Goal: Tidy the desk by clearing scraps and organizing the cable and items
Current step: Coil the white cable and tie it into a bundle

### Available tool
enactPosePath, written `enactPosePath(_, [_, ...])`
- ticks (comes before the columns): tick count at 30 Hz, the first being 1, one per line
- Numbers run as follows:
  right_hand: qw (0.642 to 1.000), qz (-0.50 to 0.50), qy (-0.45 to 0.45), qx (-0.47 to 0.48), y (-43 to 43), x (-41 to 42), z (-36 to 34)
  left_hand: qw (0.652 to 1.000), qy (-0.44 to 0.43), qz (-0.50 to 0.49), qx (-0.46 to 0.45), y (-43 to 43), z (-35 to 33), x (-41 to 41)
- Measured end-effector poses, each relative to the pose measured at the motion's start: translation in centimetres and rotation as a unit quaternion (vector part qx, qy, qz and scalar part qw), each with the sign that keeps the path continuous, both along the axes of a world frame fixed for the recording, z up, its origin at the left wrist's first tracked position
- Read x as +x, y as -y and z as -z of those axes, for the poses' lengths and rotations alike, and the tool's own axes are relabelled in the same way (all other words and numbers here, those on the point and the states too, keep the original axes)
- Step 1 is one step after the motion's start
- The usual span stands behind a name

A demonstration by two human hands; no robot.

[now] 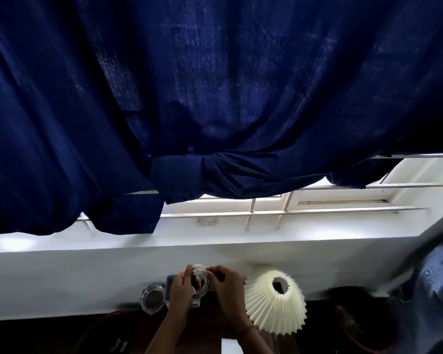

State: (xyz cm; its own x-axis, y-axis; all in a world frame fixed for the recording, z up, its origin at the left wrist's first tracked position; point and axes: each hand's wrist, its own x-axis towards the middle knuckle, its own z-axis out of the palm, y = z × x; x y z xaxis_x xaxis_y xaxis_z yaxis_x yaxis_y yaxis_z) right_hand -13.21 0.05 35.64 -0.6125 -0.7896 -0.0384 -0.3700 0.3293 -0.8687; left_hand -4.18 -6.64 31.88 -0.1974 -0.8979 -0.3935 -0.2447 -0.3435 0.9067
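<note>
1. Left hand [180,287] and right hand [225,284], raised above the dark desk [317,325], both grasp a coiled white cable [200,275].
2. Pleated lampshade [275,302] stands just right of the hands; blue curtain [215,98] hangs above.

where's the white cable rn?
Head view, bottom centre: the coiled white cable is held between left hand and right hand, left of the pleated lampshade.

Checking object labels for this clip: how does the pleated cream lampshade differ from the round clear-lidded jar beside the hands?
The pleated cream lampshade is opaque and folded; the round clear-lidded jar is smooth and see-through, with dark contents. The lampshade is the larger and sits on the person's right side, the jar on the left. The lampshade flares into a cone with an open top; the jar is squat and closed. Both stand near the white wall, untouched by either hand.
</note>
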Motion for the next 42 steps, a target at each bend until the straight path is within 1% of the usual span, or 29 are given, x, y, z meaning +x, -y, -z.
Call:
enactPosePath(3, [1.000, -0.013, -0.025, -0.002, 0.3, 0.3, 0.0, 0.998, -0.045, -0.019, 0.026, -0.1, -0.4, -0.2])
enactPosePath(6, [1.000, -0.016, -0.025, -0.003, 0.7, 0.1, -0.1, 0.995, -0.090, -0.022, 0.040, -0.7, -0.8, -0.2])
enactPosePath(10, [0.999, 0.035, 0.002, -0.030, 1.1, 0.1, 0.0, 0.995, -0.094, -0.021, 0.023, -1.0, -1.3, -0.5])
enactPosePath(13, [0.996, 0.054, 0.060, -0.029, 1.3, -0.3, 0.1, 0.997, -0.071, 0.012, -0.010, -0.6, -1.5, -0.6])
enactPosePath(14, [0.996, 0.058, 0.066, -0.028, 1.3, -0.5, 0.2, 0.998, -0.056, 0.024, -0.020, -0.5, -1.4, -0.5])
enactPosePath(16, [0.998, 0.049, 0.032, -0.028, 1.5, -0.8, 0.1, 0.998, -0.031, 0.035, -0.034, -0.2, -1.1, -0.3])
enactPosePath(18, [1.000, 0.013, -0.018, -0.019, 1.7, -0.8, 0.2, 0.998, -0.016, 0.046, -0.033, 0.0, -0.8, -0.1])
enactPosePath(20, [0.999, -0.013, -0.039, -0.007, 1.8, -0.9, 0.3, 0.998, -0.004, 0.058, -0.034, -0.1, -0.7, -0.1])
enactPosePath(22, [0.999, -0.016, -0.044, 0.005, 1.7, -1.1, 0.6, 0.995, 0.029, 0.068, -0.061, -0.2, -0.8, 0.0])
enactPosePath(24, [0.999, -0.023, -0.042, 0.014, 1.5, -1.3, 1.0, 0.988, 0.076, 0.073, -0.115, -0.1, -0.8, 0.0])
enactPosePath(29, [0.998, -0.051, -0.036, 0.030, 1.7, -1.4, 1.4, 0.970, 0.074, 0.114, -0.204, -0.2, -1.0, 0.3])
enactPosePath(32, [0.997, -0.063, -0.031, 0.041, 1.9, -1.5, 1.5, 0.957, 0.090, 0.143, -0.235, -0.3, -0.8, 0.6])
enactPosePath(35, [0.996, -0.066, -0.019, 0.055, 2.1, -1.5, 2.0, 0.947, 0.123, 0.159, -0.251, -0.3, -0.4, 0.6])
enactPosePath(38, [0.998, -0.027, 0.021, 0.056, 2.2, -1.4, 2.3, 0.939, 0.159, 0.148, -0.266, -0.3, -0.2, 0.2])
enactPosePath(42, [0.986, -0.023, 0.160, 0.041, 1.8, -1.2, 2.5, 0.935, 0.172, 0.143, -0.273, -0.3, -0.2, 0.0])
